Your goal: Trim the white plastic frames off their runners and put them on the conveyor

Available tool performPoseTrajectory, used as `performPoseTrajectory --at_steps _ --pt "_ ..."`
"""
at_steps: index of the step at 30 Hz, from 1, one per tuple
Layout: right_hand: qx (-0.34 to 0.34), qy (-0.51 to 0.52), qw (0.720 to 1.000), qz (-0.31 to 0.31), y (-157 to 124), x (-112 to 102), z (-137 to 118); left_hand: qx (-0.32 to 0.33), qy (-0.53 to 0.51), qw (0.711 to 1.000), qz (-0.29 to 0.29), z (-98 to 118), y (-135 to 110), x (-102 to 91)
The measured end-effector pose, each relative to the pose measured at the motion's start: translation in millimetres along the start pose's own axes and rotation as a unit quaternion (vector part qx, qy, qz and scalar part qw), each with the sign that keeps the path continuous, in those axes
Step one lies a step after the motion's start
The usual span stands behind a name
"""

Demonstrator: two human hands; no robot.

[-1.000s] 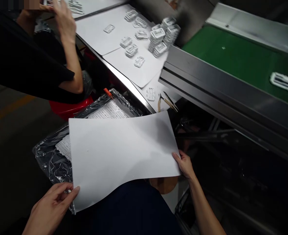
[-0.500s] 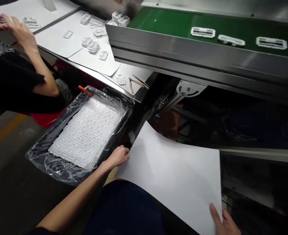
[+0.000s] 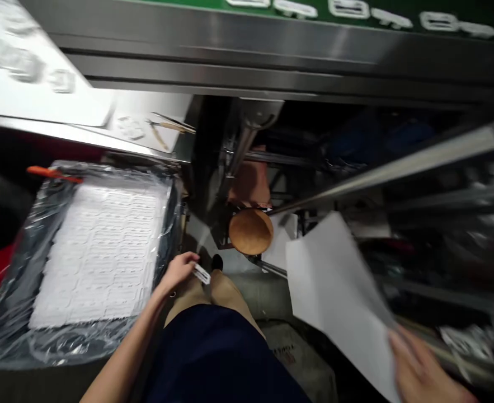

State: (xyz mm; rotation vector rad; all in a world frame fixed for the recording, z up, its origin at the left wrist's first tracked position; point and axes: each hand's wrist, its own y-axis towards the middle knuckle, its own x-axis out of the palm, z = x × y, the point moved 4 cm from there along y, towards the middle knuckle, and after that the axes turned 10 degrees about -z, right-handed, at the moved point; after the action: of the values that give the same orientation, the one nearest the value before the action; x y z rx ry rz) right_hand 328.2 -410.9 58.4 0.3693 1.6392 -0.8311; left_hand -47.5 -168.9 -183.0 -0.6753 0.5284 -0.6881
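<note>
In the head view the hands are well apart: the left hand [image 3: 178,271] pinches a small white moulded part [image 3: 202,274] between its fingertips, while the blurred right hand [image 3: 423,364] seems to grip the lower corner of a white paper sheet [image 3: 334,285], though the blur hides how firm that hold is. Just beside the left hand lies a plastic-wrapped slab of white parts [image 3: 99,252]; pinching the small part by its narrow edge keeps it steady and clear of the wrap.
</note>
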Motion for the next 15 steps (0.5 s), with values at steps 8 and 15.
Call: performPoseTrajectory --at_steps 8,15 --pt "0.078 -0.063 0.989 -0.105 5 29 -45 -0.03 -0.136 0.99 0.018 -35 -15 -32.1" --pt "0.065 0.037 0.994 -0.08 -26 22 -32 -0.048 -0.198 0.979 0.017 -31 -15 -13.6"
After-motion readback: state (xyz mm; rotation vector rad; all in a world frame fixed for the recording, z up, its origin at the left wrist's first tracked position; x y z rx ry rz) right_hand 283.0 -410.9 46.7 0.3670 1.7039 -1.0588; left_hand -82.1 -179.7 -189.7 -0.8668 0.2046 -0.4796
